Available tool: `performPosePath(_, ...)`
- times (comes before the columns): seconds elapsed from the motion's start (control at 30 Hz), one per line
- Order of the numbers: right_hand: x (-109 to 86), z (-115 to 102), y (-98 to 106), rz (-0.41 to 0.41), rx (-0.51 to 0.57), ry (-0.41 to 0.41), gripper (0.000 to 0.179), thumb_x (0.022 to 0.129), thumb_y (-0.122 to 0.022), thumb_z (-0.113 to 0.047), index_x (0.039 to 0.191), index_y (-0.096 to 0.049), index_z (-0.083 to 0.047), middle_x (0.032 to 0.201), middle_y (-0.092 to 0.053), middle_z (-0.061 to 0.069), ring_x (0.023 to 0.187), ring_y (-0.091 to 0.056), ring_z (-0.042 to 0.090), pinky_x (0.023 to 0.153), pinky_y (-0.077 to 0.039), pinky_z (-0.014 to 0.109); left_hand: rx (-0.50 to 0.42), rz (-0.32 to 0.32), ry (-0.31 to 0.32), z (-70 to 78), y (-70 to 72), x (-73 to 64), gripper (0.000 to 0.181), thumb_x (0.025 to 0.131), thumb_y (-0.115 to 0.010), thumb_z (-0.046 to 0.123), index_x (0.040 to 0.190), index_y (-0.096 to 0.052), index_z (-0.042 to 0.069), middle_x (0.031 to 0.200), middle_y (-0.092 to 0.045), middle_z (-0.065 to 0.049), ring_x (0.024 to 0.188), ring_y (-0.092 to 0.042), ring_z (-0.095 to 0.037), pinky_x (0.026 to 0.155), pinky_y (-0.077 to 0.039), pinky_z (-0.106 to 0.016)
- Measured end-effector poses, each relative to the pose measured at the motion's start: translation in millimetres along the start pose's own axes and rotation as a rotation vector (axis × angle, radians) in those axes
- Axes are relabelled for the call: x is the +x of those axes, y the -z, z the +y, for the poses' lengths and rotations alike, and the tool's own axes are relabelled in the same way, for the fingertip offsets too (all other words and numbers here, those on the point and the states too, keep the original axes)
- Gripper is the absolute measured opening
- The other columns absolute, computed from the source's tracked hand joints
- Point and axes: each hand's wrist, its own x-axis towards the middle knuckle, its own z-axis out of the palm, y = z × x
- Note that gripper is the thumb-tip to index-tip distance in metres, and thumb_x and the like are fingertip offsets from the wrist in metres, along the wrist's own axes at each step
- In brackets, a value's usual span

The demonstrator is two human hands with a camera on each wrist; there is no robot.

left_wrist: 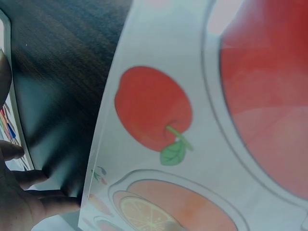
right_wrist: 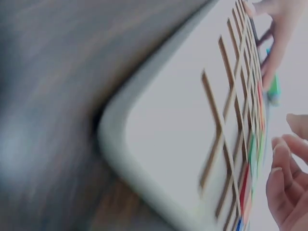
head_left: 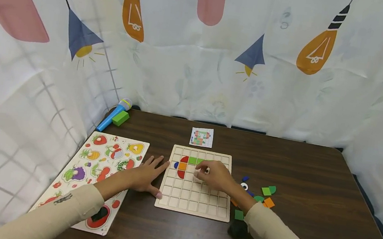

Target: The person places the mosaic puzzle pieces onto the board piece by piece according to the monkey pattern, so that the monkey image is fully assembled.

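Observation:
My right hand (head_left: 216, 175) is over a wooden grid board (head_left: 181, 199), fingers bent and thumb slightly apart from them. In the right wrist view no piece shows between its fingertips (right_wrist: 278, 144). A white eye piece (head_left: 207, 171) with a black dot shows through the gap under that hand. Left of it, on the board, lie red pieces (head_left: 181, 173), an orange square (head_left: 182, 166), a blue piece (head_left: 176, 165) and green squares (head_left: 192, 160). My left hand (head_left: 146, 175) has its fingers spread, with thumb and a fingertip at the board's left edge.
A fruit puzzle board (head_left: 79, 157) lies at left. Behind the grid board is a small picture card (head_left: 201, 137). A blue toy microphone (head_left: 109, 118) and green block (head_left: 120, 118) lie back left. Loose pieces, including orange (head_left: 269, 203) and green (head_left: 239, 215), lie to the right.

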Motion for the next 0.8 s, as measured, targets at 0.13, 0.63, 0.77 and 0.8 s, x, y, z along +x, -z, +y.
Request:
performPosePath(0.13, -11.3, 12.0, 19.8, 0.012, 0.008, 0.04, 0.019, 0.095, -0.07, -0.023, 0.108, -0.075, -0.011, 0.086, -0.068, -0.006, 0.067, -0.052, 0.007, 0.061, -0.045, 0.024, -0.001, -0.005, 0.002, 1.0, 0.8, -0.6, 0.11, 0.079, -0.077, 0.06, 0.161, -0.021, 0.012, 0.166, -0.012, -0.024, 0.15, -0.012, -0.055, 0.114, -0.026, -0.068)
performPosePath(0.63, -67.1, 76.1, 80.4, -0.011, 0.052, -0.036, 0.026, 0.095, -0.071, -0.024, 0.116, -0.072, -0.01, 0.096, -0.067, -0.001, 0.061, -0.053, 0.009, 0.056, -0.048, 0.024, -0.007, -0.005, -0.011, 0.7, 0.4, 0.2, 0.11, 0.079, -0.077, 0.059, 0.161, -0.021, 0.011, 0.166, -0.012, -0.025, 0.149, -0.011, -0.056, 0.114, -0.026, -0.068)
performPosePath(0.77, -85.9, 96.0, 98.4, -0.019, 0.025, -0.03, 0.025, 0.093, -0.073, -0.024, 0.114, -0.073, -0.011, 0.099, -0.068, 0.001, 0.059, -0.051, 0.008, 0.055, -0.047, 0.024, -0.011, -0.003, -0.014, 0.3, 1.1, 0.0, 0.11, 0.08, -0.077, 0.059, 0.161, -0.021, 0.011, 0.166, -0.011, -0.025, 0.149, -0.011, -0.057, 0.113, -0.026, -0.069)
performPosePath(0.8, -90.2, 101.0, 102.4, -0.022, 0.012, -0.03, 0.025, 0.093, -0.074, -0.024, 0.114, -0.073, -0.011, 0.099, -0.068, 0.001, 0.059, -0.05, 0.007, 0.054, -0.046, 0.023, -0.01, -0.001, -0.015, 0.3, 1.4, -0.3, 0.11, 0.08, -0.077, 0.059, 0.161, -0.021, 0.011, 0.166, -0.011, -0.025, 0.149, -0.011, -0.057, 0.113, -0.026, -0.069)
